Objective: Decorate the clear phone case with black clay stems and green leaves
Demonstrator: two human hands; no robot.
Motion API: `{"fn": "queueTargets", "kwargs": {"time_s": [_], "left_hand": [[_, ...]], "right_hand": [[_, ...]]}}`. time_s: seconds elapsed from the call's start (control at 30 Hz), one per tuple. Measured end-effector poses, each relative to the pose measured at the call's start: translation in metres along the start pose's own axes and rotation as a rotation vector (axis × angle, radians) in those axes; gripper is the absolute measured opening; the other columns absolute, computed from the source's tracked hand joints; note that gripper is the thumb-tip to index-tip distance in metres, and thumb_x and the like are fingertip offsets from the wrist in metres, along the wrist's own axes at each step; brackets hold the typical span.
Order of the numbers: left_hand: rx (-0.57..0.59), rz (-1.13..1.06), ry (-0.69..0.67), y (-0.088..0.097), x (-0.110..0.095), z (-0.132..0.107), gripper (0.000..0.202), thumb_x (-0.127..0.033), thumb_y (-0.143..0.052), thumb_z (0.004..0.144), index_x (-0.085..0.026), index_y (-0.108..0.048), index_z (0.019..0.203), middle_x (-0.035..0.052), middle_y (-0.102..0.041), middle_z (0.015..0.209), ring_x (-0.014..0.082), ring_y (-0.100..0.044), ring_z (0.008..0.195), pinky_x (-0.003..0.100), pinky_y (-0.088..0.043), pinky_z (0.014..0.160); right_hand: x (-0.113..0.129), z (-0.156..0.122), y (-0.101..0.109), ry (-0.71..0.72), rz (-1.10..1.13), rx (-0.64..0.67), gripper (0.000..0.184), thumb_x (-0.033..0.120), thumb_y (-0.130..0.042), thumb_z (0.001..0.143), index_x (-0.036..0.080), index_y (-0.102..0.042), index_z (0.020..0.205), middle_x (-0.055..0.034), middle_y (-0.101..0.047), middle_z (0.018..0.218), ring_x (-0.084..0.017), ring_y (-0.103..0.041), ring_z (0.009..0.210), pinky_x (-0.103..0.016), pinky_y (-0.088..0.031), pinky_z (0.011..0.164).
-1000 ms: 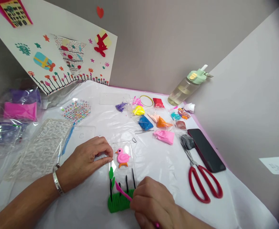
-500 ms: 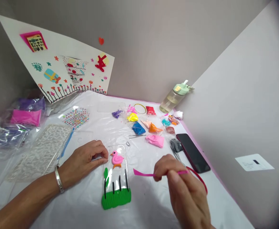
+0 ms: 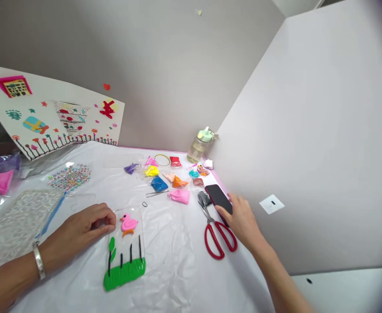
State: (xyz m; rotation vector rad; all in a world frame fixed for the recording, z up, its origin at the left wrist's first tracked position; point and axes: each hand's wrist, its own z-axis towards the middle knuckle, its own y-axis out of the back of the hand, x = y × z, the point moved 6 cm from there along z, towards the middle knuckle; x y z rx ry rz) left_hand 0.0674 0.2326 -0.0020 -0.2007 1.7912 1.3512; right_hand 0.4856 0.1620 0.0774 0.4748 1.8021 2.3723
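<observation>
My left hand (image 3: pixel 80 229) lies on the table with its fingertips pinched on the left edge of a clear phone case (image 3: pixel 125 243). The case carries a pink clay bird (image 3: pixel 128 224), black stems with green leaves and a strip of green clay grass (image 3: pixel 125 274). My right hand (image 3: pixel 239 217) is stretched out to the right. Its thumb and fingers close round the near end of a black phone (image 3: pixel 217 196) by the wall. Red-handled scissors (image 3: pixel 219 237) lie just left of that hand. No pink tool shows in it.
Small bags of coloured clay (image 3: pixel 168 178) lie across the back of the white-covered table, with a drinking bottle (image 3: pixel 198 148) in the corner. At left are a rhinestone sheet (image 3: pixel 69 177), a textured clear case (image 3: pixel 11 221), a blue tool (image 3: pixel 52 211) and a decorated card (image 3: pixel 57 115).
My right hand has left the case, lifted the pink tool away, then reached right to the black phone; the tool is out of sight. The view has swung right. My left hand has stayed put.
</observation>
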Motion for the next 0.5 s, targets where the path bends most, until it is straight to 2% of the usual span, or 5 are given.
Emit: {"fn": "queueTargets", "kwargs": {"time_s": [0.13,0.27,0.5], "left_hand": [[-0.056,-0.013,-0.006,0.001,-0.002,-0.001,0.026,-0.046,-0.05,0.092,-0.026,-0.062,0.083,-0.002,-0.062,0.079,0.019,-0.053,0.07,0.028,-0.04,0.064],[-0.068,-0.018,-0.018,0.001,-0.006,-0.002,0.026,-0.046,-0.05,0.092,-0.025,-0.061,0.081,-0.0013,-0.062,0.078,0.0196,-0.053,0.07,0.029,-0.039,0.064],[-0.069,-0.017,0.008,0.003,-0.007,-0.002,0.027,-0.047,-0.05,0.091,-0.025,-0.061,0.081,-0.001,-0.063,0.078,0.02,-0.053,0.07,0.03,-0.039,0.064]], "right_hand": [[-0.009,0.002,-0.02,-0.021,-0.178,0.063,0.054,0.043,-0.068,0.085,0.008,-0.053,0.125,-0.0213,-0.065,0.107,-0.038,-0.056,0.103,-0.043,-0.043,0.083],[-0.011,0.011,-0.022,-0.032,-0.255,0.11,0.051,0.047,-0.063,0.089,0.011,-0.052,0.124,-0.0166,-0.068,0.101,-0.034,-0.059,0.096,-0.038,-0.041,0.078],[-0.009,0.017,-0.026,-0.023,-0.272,0.114,0.044,0.047,-0.058,0.091,0.015,-0.055,0.121,-0.0141,-0.069,0.106,-0.031,-0.056,0.096,-0.036,-0.039,0.076]]}}
